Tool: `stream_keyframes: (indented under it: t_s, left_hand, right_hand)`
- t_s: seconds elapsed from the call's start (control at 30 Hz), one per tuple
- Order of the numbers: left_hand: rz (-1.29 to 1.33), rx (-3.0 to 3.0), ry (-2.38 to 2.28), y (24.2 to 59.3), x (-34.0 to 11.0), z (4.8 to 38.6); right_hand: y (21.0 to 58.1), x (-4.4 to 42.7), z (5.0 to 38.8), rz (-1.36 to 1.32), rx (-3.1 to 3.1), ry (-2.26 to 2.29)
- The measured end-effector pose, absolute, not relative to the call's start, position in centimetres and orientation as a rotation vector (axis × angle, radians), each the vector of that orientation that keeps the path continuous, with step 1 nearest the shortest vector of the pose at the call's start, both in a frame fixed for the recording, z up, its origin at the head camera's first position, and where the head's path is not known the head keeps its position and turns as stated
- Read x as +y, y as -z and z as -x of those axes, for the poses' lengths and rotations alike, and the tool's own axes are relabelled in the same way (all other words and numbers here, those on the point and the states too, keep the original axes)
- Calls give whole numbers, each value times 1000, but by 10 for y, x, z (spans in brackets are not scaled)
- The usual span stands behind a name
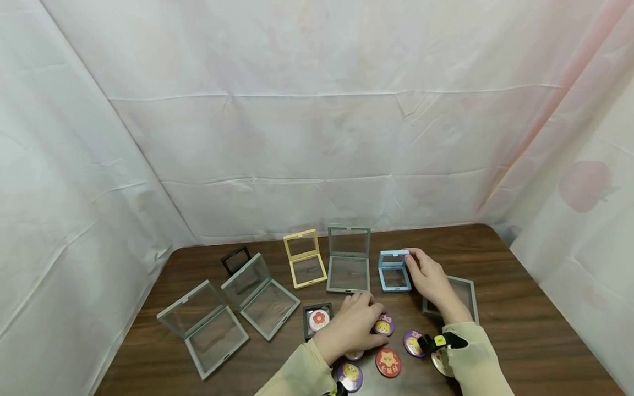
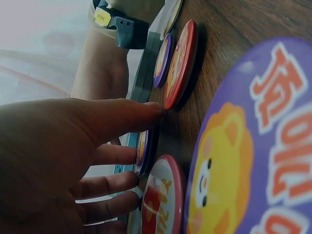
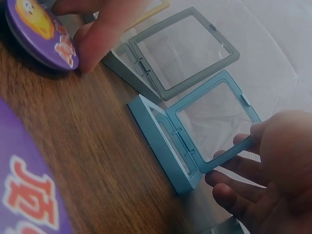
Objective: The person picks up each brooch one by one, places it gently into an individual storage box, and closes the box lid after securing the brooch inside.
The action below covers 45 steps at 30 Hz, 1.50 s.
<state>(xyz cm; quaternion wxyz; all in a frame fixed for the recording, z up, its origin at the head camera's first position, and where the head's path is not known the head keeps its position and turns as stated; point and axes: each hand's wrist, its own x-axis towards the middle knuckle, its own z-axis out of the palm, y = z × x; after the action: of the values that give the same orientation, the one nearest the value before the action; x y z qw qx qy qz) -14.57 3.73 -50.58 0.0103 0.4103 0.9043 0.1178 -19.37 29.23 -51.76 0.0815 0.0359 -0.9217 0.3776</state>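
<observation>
Pinching the outer edge of the raised lid on the light-blue case (image 1: pixel 394 279) with right hand (image 1: pixel 430 276): thumb on one side, fingers on the other. Resting with base on tabletop, lid hinged open, toward the back of the table.

Reaching low with left hand (image 1: pixel 353 324), fingers loosely extended and spread, thumb apart. Touching rim of a purple badge (image 1: pixel 383 325) with index finger, just beyond the thumb. Lying face up on the wood, with yellow lion print.

Close around left hand: white badge with reddish rim (image 2: pixel 168 190), mostly hidden from above; red badge (image 1: pixel 388 363) with star-shaped figure, just below thumb; second purple badge (image 1: pixel 350 377) near the wrist. To the left, black case (image 1: pixel 306 325) with flower badge (image 1: pixel 318 319) inside.

By right forearm: another purple badge (image 1: pixel 413 343), plus pale badge (image 1: pixel 441 363) partly under sleeve and gray case (image 1: pixel 464 292) partly behind the arm.

Farther out: open gray case (image 1: pixel 348 274) left of the blue one, then open yellow case (image 1: pixel 305 257), two more open gray cases at left, small black frame (image 1: pixel 235 259) behind. On dark wooden table (image 1: pixel 535 330), against pale curtains (image 1: pixel 317 137).
</observation>
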Motion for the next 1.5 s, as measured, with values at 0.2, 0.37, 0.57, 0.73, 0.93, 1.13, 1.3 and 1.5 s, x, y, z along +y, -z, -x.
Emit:
stream_keyframes:
  t_s: [0.2, 0.37, 0.57, 0.73, 0.93, 1.13, 1.3, 1.5]
  left_hand:
    - [-1270, 2832, -356, 506, 38, 145]
    - [-1266, 2828, -354, 506, 38, 145]
    - [-1269, 2829, -349, 505, 38, 145]
    - [-1274, 2826, -353, 504, 38, 145]
    - [-1266, 2814, -371, 505, 38, 146]
    - [-1264, 2812, -360, 507, 38, 147]
    - [-1266, 2802, -367, 506, 38, 147]
    - [-1270, 2788, -368, 506, 36, 149]
  right_hand:
    - [516, 293, 195, -113, -2758, -1100]
    - [516, 293, 194, -115, -2754, -1084]
    - [515, 296, 194, -133, -2758, -1081]
    - [516, 298, 194, -168, -2765, -1091]
    - [516, 298, 194, -181, -2770, -1084]
    - [515, 297, 193, -192, -2764, -1093]
    - [512, 295, 191, -194, -2768, -1108]
    - [510, 296, 189, -184, -2779, -1110]
